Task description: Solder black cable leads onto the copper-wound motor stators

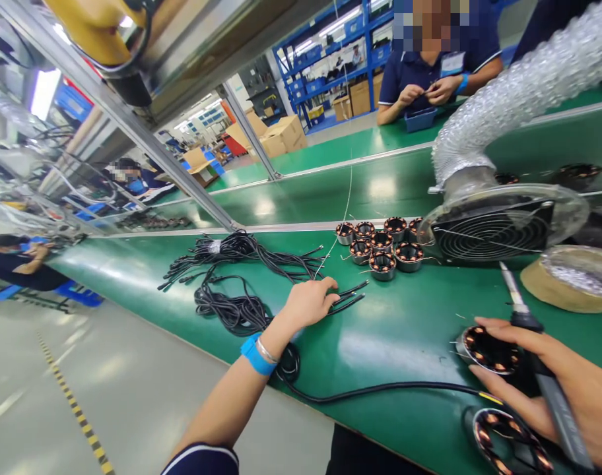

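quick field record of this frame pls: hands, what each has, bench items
left hand: on the black cable ends, fingers over them, grip not clear
right hand: holds a soldering iron and a wound stator
second stator: at the bench edge below the right hand
cable bundle: loose on the green bench, left of the left hand
stator cluster: behind the left hand, beside the fume fan
fan duct: foil hose rising to the right
co-worker: across the bench, hands together

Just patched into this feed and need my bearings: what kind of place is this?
Likely an electronics or motor assembly line: copper-wound stators clustered on a long green bench, a soldering iron in the right hand, and a fume-extraction fan.
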Demonstrator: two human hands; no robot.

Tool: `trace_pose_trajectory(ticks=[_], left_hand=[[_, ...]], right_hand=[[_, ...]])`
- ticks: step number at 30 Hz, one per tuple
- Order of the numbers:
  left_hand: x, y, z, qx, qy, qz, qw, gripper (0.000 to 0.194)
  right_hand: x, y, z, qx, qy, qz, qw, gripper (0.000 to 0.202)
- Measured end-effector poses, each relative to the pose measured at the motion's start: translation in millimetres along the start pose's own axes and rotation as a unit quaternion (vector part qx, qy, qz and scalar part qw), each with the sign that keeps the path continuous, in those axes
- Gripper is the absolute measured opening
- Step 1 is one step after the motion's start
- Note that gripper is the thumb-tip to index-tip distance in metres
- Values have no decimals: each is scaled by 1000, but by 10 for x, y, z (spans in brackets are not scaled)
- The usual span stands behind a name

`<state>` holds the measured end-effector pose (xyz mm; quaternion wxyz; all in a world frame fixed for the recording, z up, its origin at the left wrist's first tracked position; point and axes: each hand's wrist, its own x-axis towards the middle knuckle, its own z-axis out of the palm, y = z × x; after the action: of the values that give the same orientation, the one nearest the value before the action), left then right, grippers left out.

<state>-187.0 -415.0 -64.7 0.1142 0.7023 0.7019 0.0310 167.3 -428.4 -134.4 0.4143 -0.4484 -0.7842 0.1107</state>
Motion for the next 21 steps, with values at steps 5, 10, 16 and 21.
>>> trace_pose_trajectory(ticks=[5,10,16,21], left_hand=[[121,-147,-161,-115,105,31,987,15],[-166,-192,-1054,-351,329,101,871,27],[-334,637,-920,-437,118,251,855,17],[-48,985,-54,-288,-119,195,930,18]], right_hand=[[19,-3,-50,0,-10,-100,995,42],[31,-15,-21,16,-18,-104,994,42],[73,-72,-100,31,-22,-97,995,42],[165,-265,-214,70,32,-9,997,38]])
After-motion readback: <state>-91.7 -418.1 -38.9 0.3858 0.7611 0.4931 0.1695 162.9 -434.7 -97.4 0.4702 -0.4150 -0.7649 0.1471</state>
